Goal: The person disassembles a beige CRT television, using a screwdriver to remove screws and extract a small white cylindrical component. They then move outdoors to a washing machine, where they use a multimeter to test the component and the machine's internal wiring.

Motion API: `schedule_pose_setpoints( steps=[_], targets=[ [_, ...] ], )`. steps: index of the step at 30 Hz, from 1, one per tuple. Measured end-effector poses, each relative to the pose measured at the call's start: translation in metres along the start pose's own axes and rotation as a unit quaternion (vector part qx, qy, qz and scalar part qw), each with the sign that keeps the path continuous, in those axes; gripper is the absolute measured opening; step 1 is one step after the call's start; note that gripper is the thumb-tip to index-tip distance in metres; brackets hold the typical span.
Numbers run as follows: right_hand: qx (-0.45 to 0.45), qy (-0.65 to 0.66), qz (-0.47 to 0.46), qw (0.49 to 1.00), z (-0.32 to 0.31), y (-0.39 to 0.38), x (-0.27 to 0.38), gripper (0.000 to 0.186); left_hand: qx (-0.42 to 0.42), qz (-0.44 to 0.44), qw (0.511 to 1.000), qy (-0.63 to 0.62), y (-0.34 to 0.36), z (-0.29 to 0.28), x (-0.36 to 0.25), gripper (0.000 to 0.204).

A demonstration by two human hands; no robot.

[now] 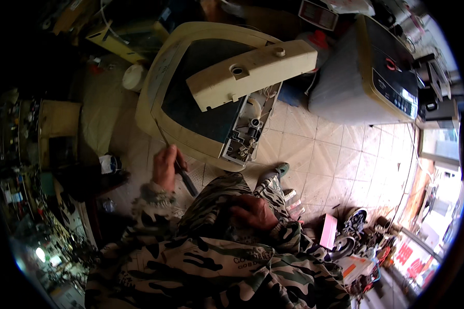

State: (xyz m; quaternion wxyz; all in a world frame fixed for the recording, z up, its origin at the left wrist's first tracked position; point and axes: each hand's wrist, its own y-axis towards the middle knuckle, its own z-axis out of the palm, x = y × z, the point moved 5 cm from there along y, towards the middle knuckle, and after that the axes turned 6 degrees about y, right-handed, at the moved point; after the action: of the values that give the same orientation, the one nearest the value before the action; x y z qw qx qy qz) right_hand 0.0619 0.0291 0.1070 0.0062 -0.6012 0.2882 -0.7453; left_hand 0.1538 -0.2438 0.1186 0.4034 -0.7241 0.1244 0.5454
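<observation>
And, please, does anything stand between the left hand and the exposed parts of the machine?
Only the front rim lies between the left hand and the nearer exposed parts; no loose object shows there. The askew cream cover overlaps their far end.

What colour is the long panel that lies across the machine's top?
The long panel is yellowish cream; it shows best in the head view.

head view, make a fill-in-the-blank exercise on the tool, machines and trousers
The long tool is in the ____ hand.
The beige panel lies on ____ of the yellowed machine.
The grey-sided machine stands on the person's ____ side.
The trousers have a ____ pattern.
Missing words: left; top; right; camouflage.
</observation>
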Motion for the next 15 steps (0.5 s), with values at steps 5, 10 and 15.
schedule_pose_setpoints(
  steps=[5, 10, 15],
  targets=[
    [-0.169, -0.008, 0.04, 0.985, -0.01, -0.017, -0.039, 0.029, 0.018, 0.02, 0.992, 0.125, 0.1, -0.028, 0.002, 0.044],
    [-0.25, 0.117, 0.137, 0.951, -0.009, -0.034, -0.067, 0.028, -0.084, 0.109, 0.926, 0.351, 0.184, -0.058, 0.031, 0.034],
    [-0.287, 0.036, 0.071, 0.955, -0.011, -0.035, -0.063, 0.026, -0.137, 0.158, 0.841, 0.498, 0.19, -0.026, -0.002, 0.028]
  ],
)
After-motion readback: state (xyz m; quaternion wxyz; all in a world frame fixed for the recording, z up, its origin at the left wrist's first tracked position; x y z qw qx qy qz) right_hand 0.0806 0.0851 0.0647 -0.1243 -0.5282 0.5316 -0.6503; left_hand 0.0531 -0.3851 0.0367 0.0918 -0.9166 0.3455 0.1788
